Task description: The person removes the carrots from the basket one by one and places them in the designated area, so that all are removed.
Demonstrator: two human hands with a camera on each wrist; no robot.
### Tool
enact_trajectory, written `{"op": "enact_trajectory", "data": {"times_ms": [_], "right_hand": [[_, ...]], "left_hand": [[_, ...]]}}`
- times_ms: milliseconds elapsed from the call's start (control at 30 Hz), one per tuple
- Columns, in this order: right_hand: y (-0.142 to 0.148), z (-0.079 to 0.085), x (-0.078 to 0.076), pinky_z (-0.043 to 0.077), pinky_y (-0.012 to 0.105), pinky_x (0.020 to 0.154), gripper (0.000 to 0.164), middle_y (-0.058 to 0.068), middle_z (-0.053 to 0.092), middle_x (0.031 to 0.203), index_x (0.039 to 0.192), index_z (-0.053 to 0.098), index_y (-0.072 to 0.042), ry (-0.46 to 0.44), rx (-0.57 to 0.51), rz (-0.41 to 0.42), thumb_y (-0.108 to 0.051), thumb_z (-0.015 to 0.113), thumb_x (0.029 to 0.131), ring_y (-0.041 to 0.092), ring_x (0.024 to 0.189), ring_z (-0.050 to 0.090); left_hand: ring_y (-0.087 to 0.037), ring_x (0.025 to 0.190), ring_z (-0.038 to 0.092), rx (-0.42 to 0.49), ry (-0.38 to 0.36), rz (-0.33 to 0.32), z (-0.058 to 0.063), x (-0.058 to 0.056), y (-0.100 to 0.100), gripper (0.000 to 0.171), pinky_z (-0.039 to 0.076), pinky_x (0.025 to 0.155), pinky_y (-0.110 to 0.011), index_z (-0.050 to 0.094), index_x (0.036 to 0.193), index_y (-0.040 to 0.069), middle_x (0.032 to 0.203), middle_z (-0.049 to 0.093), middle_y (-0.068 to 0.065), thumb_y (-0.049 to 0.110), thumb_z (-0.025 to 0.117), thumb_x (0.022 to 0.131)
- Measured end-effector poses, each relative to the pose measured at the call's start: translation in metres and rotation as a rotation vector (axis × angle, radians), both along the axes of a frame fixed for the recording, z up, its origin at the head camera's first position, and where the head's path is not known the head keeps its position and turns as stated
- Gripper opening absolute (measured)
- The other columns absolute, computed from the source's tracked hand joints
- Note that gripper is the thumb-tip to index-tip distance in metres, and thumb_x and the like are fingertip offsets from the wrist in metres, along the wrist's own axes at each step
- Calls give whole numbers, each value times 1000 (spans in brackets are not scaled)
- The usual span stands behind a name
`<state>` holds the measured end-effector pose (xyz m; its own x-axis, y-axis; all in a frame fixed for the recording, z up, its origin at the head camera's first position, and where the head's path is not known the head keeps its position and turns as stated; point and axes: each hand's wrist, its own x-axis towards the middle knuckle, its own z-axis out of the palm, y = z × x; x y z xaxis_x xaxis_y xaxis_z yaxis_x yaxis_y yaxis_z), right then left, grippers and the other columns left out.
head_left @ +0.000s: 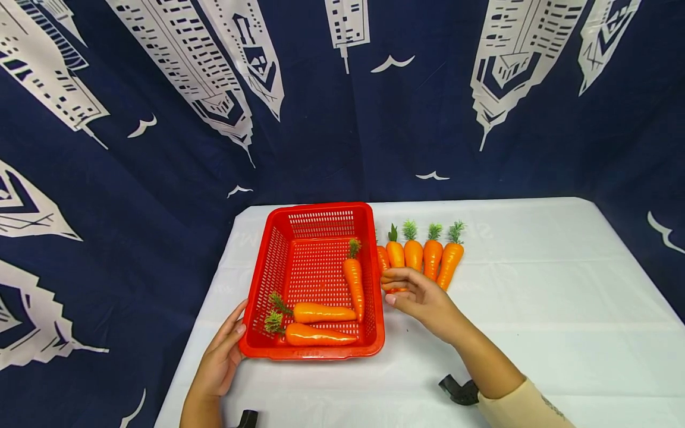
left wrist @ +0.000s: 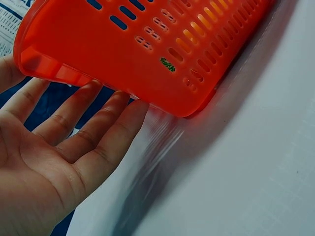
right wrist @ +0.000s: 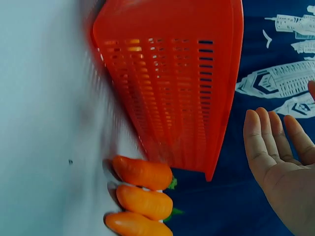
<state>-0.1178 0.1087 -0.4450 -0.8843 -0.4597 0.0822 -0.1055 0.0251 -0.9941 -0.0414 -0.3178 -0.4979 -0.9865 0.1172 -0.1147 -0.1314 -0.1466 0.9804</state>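
A red plastic basket (head_left: 323, 285) with slotted walls stands on the white table. Three orange toy carrots lie in it: one upright carrot (head_left: 354, 282) along the right wall and two crosswise carrots (head_left: 321, 334) near the front. At the basket's front left, my left hand (head_left: 220, 355) touches the rim with its fingers fairly straight; the left wrist view shows its fingertips at the rim's underside. Just off the right wall hovers my right hand (head_left: 423, 302), holding nothing, fingers extended in the right wrist view (right wrist: 280, 162). It partly hides a row of several carrots (head_left: 432, 257).
The white tabletop (head_left: 540, 285) extends to the right. Behind and left hangs a dark blue cloth (head_left: 332, 142) with white buildings and birds. A black object (head_left: 459, 390) shows by the right wrist, another (head_left: 248, 418) by the left.
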Motion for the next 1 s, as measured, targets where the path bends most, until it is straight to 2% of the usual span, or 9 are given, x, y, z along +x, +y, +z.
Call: {"op": "enact_trajectory", "data": {"times_ms": [133, 233, 467, 667, 900, 1000], "right_hand": [[-7, 0, 3, 58, 26, 90, 50, 23, 53, 142, 143, 49, -4, 0, 7, 29, -12, 67, 97, 38, 125, 58], [-12, 1, 5, 57, 25, 92, 51, 22, 53, 143, 143, 50, -5, -6, 19, 40, -16, 68, 97, 42, 128, 55], [-22, 5, 9, 57, 24, 91, 50, 21, 57, 141, 141, 54, -14, -22, 53, 77, -20, 72, 95, 39, 126, 59], [-31, 4, 10, 55, 24, 95, 47, 10, 62, 135, 138, 55, -18, -4, 68, 111, -21, 73, 94, 40, 125, 60], [-39, 3, 11, 51, 38, 105, 49, 10, 62, 134, 139, 55, -16, 36, 88, 142, -22, 73, 94, 36, 125, 61], [-42, 3, 12, 50, 38, 107, 48, 8, 62, 134, 138, 55, -16, 43, 93, 158, -22, 74, 94, 30, 125, 62]], "left_hand": [[-4, 124, 60, 0, 1, 1, 0, 0, 0, 54, 54, 98, -25, 19, 163, 18, 144, 48, 5, 18, 34, 111], [-4, 125, 59, 2, 1, 1, 0, 0, 0, 54, 53, 98, -25, 19, 163, 18, 144, 48, 6, 18, 34, 111], [-4, 125, 59, 4, 4, 3, 0, 0, 0, 54, 54, 98, -25, 19, 163, 17, 144, 49, 5, 18, 34, 111], [-5, 125, 59, 7, 11, -3, 0, 0, 0, 54, 54, 98, -25, 19, 163, 17, 145, 49, 5, 18, 33, 111], [-5, 126, 59, 5, 10, -4, 0, 1, 0, 53, 54, 98, -26, 19, 163, 17, 146, 48, 6, 18, 33, 111], [-5, 126, 59, 2, 10, -3, 0, 1, 1, 53, 54, 98, -27, 20, 163, 18, 147, 47, 6, 18, 33, 111]]}}
